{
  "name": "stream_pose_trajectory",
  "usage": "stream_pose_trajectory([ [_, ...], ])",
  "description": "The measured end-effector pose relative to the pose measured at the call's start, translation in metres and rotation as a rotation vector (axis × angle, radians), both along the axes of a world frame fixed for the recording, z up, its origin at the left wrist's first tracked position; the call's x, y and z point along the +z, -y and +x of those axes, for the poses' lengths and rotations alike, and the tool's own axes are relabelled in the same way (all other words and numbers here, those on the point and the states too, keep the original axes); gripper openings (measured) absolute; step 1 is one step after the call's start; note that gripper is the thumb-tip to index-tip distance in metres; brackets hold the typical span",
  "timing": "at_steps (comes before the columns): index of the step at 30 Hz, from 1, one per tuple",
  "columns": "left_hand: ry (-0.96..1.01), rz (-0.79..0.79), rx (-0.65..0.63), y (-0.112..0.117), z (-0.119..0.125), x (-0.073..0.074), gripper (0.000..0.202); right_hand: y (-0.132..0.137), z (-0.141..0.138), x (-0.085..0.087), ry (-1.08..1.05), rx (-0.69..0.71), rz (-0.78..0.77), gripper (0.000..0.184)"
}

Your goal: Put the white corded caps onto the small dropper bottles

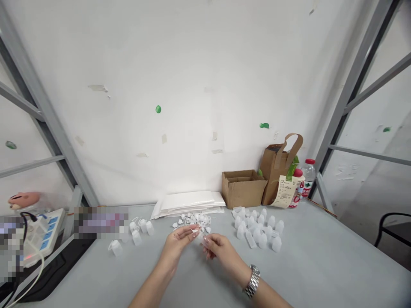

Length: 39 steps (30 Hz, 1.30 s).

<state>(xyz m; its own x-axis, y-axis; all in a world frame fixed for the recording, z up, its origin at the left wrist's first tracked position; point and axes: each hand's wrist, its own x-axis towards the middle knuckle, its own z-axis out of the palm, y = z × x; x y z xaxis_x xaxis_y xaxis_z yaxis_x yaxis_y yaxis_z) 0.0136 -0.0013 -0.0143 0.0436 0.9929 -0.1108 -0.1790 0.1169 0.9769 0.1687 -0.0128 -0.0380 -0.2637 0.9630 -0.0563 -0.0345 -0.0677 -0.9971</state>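
My left hand (177,244) and my right hand (219,249) meet over the grey table (321,265), fingers pinched around a small translucent white bottle (201,236) between them. The left fingertips pinch a small white cap at its top. Just beyond the hands lies a heap of small white caps (194,220). Several capless white bottles (258,229) stand in a group to the right. A few capped bottles (138,231) lie to the left. A metal watch (252,281) sits on my right wrist.
A stack of white bags (189,202) lies against the wall. An open cardboard box (243,188), a brown paper bag (278,169) and a water bottle (308,175) stand at the back right. A power strip (43,233) sits far left, a black chair (393,231) far right.
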Motion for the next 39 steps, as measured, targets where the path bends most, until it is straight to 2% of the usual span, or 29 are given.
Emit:
stream_pose_trajectory([
  [3, -0.06, 0.017, -0.012, 0.0, -0.001, 0.004, 0.034, -0.003, 0.003, 0.003, -0.198, 0.052, -0.156, 0.052],
  [6, -0.055, 0.039, -0.054, 0.0, -0.003, 0.005, 0.031, 0.0, 0.004, 0.006, -0.351, 0.211, -0.33, 0.051],
  [8, -0.031, 0.043, -0.085, -0.001, -0.003, 0.004, 0.031, 0.001, 0.003, 0.007, -0.395, 0.242, -0.375, 0.05],
  [13, 0.047, 0.007, -0.019, -0.002, -0.001, -0.003, 0.033, 0.001, -0.003, 0.004, -0.255, 0.015, -0.197, 0.051],
  [15, 0.087, -0.016, -0.007, -0.002, -0.001, -0.004, 0.034, 0.001, -0.003, 0.004, -0.182, -0.02, -0.168, 0.052],
  [20, 0.117, -0.044, -0.037, -0.001, -0.001, 0.0, 0.035, 0.004, -0.001, 0.008, -0.184, -0.002, -0.157, 0.047],
  [25, 0.135, -0.039, -0.081, -0.001, -0.001, 0.002, 0.034, 0.005, 0.0, 0.007, -0.359, 0.153, -0.318, 0.052],
  [27, 0.134, -0.017, -0.059, -0.001, -0.001, 0.0, 0.034, 0.004, -0.001, 0.006, -0.328, 0.125, -0.31, 0.055],
  [32, 0.092, 0.019, 0.032, -0.004, -0.003, -0.007, 0.034, 0.002, -0.002, 0.007, -0.154, -0.082, -0.121, 0.053],
  [34, 0.077, 0.03, 0.034, -0.004, -0.003, -0.008, 0.033, 0.002, -0.002, 0.007, -0.144, -0.08, -0.118, 0.052],
  [37, 0.066, 0.058, 0.02, -0.004, -0.003, -0.008, 0.031, 0.002, -0.003, 0.005, -0.18, 0.0, -0.228, 0.057],
  [39, 0.057, 0.064, 0.019, -0.004, -0.002, -0.007, 0.03, 0.001, -0.004, 0.004, -0.178, 0.007, -0.259, 0.06],
])
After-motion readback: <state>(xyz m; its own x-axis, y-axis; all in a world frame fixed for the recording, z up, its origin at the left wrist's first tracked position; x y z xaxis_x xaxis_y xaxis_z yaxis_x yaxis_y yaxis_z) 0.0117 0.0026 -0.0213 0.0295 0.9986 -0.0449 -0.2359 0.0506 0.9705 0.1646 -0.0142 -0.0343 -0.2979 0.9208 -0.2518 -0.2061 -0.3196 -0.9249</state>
